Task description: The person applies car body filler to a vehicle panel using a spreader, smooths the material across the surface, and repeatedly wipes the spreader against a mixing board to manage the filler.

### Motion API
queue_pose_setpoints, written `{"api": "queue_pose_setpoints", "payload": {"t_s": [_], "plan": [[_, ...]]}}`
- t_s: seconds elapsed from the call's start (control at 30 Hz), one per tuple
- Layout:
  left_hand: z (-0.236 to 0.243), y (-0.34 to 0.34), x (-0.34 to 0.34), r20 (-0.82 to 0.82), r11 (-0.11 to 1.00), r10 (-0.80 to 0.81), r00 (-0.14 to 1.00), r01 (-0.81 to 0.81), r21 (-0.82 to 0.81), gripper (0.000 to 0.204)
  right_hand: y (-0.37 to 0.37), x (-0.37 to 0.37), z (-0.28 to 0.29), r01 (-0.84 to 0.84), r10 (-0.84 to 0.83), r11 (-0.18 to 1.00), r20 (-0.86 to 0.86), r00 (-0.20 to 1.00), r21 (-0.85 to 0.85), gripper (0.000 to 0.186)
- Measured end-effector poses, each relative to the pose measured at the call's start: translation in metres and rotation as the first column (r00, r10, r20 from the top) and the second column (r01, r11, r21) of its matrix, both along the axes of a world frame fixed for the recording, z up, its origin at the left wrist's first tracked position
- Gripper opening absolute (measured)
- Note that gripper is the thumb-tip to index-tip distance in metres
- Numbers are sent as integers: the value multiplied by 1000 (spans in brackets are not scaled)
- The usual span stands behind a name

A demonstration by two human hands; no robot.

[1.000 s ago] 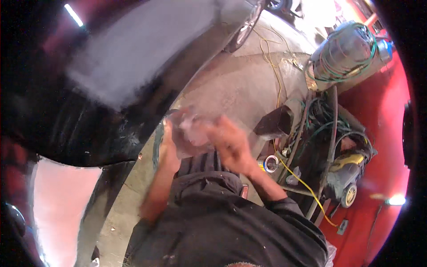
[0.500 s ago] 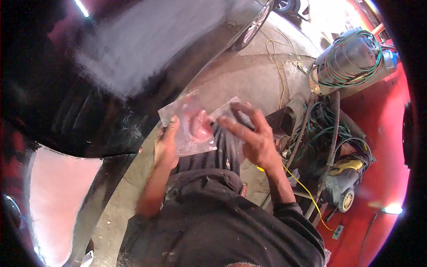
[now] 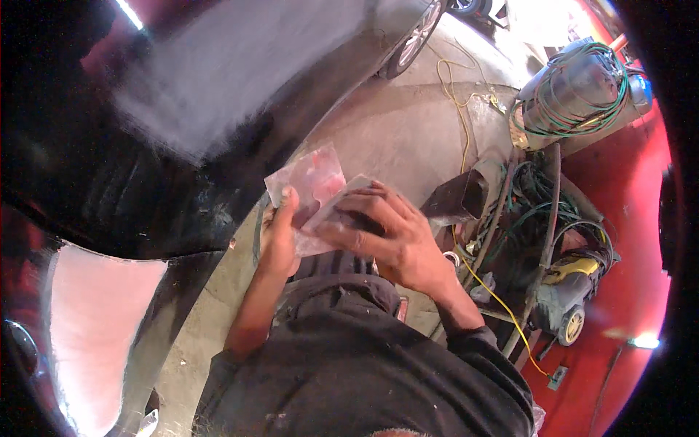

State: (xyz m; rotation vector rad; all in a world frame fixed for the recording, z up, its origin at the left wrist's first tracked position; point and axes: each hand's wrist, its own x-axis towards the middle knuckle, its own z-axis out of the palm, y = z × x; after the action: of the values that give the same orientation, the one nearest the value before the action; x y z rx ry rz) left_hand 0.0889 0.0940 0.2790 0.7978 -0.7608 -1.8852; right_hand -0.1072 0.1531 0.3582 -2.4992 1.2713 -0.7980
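My left hand [image 3: 277, 237] grips a thin, flat, greyish mixing plate [image 3: 288, 179] by its near left side, thumb on top. Pink-red putty [image 3: 325, 182] is smeared over the plate's upper face. In my right hand [image 3: 408, 251] is a flat grey spreader [image 3: 328, 216], its fingers stretched along the back of it. The spreader lies tilted over the plate's right part and hides some of the putty. Both hands are in front of my dark trousers, beside a black car body panel [image 3: 175, 197].
On the left, the car has a sanded grey patch [image 3: 240, 69] and a pale pinkish patch [image 3: 102, 313]. To the right stand a metal rack [image 3: 547, 226] with coiled hoses, a yellow-black wheeled machine [image 3: 571, 291] and a hose-wrapped tank [image 3: 575, 91]. A yellow cord [image 3: 502, 309] hangs nearby.
My right hand has moved left and down, bringing the spreader across the plate over the putty. The putty has gone from a thick lump to a flatter smear.
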Motion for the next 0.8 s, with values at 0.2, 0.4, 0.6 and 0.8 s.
{"api": "queue_pose_setpoints", "payload": {"t_s": [0.2, 0.4, 0.6, 0.8], "plan": [[-20, -10, 0, -557, 958, -88, 826, 223, 179, 57, 3, -4, -10, -88, 88, 994, 9, 996, -61, 59], [-38, -5, 19, -717, 972, -20, 697, 182, 150, 51, -6, -45, -29, 218, -249, 963, -212, 945, -159, 45], [-15, 4, -13, 307, 824, 447, 840, -254, -506, 59, 9, -28, -105, -29, -818, 542, 535, 212, 840, 35], [-8, 9, -12, 659, 384, 478, 581, 537, -751, 66, -9, -8, -115, -548, -830, 525, 534, -161, 651, 24]]}}
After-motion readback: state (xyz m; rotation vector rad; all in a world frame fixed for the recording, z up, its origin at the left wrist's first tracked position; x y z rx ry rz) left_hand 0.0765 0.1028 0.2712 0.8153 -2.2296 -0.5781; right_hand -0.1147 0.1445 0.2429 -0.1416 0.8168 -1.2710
